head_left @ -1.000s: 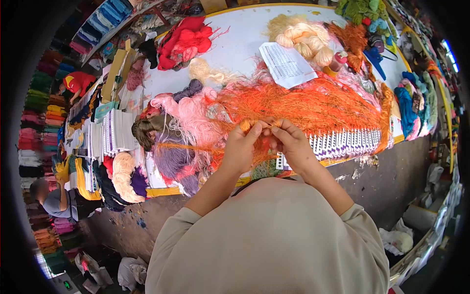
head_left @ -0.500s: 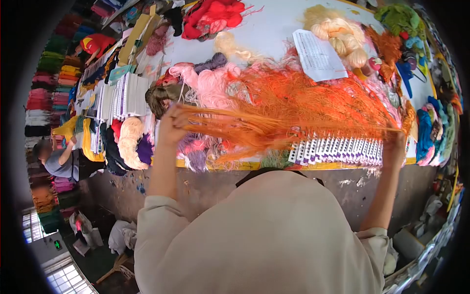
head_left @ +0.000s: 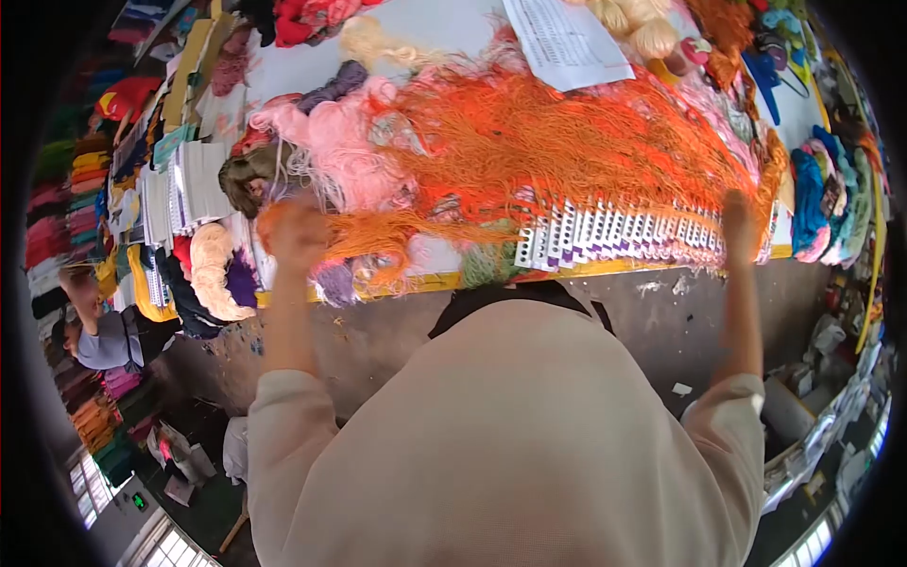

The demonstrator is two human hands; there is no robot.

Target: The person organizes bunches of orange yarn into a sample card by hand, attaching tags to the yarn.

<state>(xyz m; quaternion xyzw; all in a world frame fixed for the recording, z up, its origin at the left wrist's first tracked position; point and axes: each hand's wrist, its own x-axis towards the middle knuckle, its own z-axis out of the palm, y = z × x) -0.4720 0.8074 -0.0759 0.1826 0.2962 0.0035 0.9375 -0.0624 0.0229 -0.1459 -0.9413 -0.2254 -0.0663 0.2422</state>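
Observation:
Closed around the end of a bundle of orange yarn [head_left: 378, 230] is my left hand [head_left: 299, 230], near the table's front edge. The bundle runs from it to the right, and some orange yarn bulges at the hand's left side. My right hand [head_left: 738, 227] is at the right end of a row of punched white cards [head_left: 605, 234]; its fingers are blurred, so I cannot tell their hold. A wide spread of loose orange threads [head_left: 567, 132] lies behind the cards. Pink yarn [head_left: 345, 156] and a dark olive skein [head_left: 248, 180] lie behind my left hand.
A printed sheet [head_left: 567, 42] lies at the back. Stacked white cards [head_left: 196, 184] and a peach skein [head_left: 217, 269] are at the left. Blue skeins [head_left: 808, 203] lie at the right. Two other people, one in red [head_left: 128, 97], one in grey [head_left: 109, 342], are at the far left.
The orange strands stretched between my hands have dropped and bunched toward my left hand. My left hand has moved left and slightly down in view; the whole view has shifted.

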